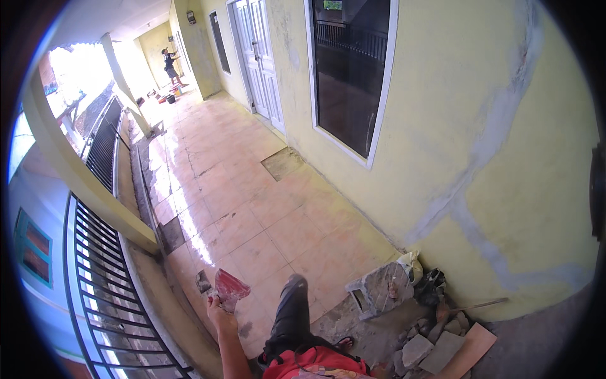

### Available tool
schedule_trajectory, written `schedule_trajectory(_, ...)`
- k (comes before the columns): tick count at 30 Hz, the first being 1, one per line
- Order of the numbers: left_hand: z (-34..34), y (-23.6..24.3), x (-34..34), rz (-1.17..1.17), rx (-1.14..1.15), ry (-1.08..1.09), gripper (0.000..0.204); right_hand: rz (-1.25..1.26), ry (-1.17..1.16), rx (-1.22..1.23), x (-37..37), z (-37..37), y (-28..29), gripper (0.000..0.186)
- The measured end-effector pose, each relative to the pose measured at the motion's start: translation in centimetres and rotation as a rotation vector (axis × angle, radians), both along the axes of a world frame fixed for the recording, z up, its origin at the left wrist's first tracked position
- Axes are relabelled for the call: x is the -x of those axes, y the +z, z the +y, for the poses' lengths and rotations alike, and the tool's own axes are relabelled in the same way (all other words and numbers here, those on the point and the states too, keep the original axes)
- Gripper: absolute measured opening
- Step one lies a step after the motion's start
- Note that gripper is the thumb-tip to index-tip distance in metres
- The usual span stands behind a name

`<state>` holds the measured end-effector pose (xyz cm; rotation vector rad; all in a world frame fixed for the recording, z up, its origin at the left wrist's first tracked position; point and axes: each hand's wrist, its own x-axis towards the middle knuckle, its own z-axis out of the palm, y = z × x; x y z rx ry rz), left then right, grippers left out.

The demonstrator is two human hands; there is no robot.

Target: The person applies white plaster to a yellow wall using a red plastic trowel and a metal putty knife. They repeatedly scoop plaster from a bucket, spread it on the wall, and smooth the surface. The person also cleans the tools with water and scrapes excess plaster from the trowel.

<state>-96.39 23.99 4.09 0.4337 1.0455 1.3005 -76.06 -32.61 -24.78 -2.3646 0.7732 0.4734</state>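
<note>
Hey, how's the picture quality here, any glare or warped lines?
In the head view, daylight washes out the upper left and glare streaks the floor tiles; also in the head view, fisheye distortion bows the black railing, and the dark window shows reflections; there too, the left hand and red scoop-like tool sit clear of the bright streak, but fine detail looks soft.

Daylight floods in at the upper left, blown out to white, and throws glare streaks along the floor tiles [252, 211]. The window [350, 82] looks dark and reflective. The railing [104, 287] curves toward the black rim; the distant person [170, 66] seems slightly soft.
</note>
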Motion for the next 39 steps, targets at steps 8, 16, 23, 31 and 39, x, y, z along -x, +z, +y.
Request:
schedule_trajectory(8, 9.5, -11.7, -1.7, -0.186, 0.205, -0.314, 0.025, -0.46, -0.096, 0.205, -9.6, 8.6, 1.2, 0.043)
schedule_trajectory(16, 27.4, -4.4, 3.8, -0.101, 0.105, -0.22, 0.03, -0.205, 0.289, 0.01, -11.0, 39.1, 3.5, 0.059)
schedule_trajectory(23, 44.4, -3.9, 5.7, -0.107, 0.081, -0.072, 0.03, -0.018, 0.407, 0.094, -11.3, 59.6, 2.6, 0.062)
schedule_trajectory(31, 68.6, -4.4, 0.6, -0.072, 0.068, -0.038, 0.032, 0.269, 0.323, 0.243, -15.3, 82.9, -2.8, 0.066)
schedule_trajectory(39, 91.3, -1.0, 1.9, -0.076, -0.035, 0.25, 0.042, -0.306, 1.094, -0.186, -30.1, 139.1, -1.1, 0.029)
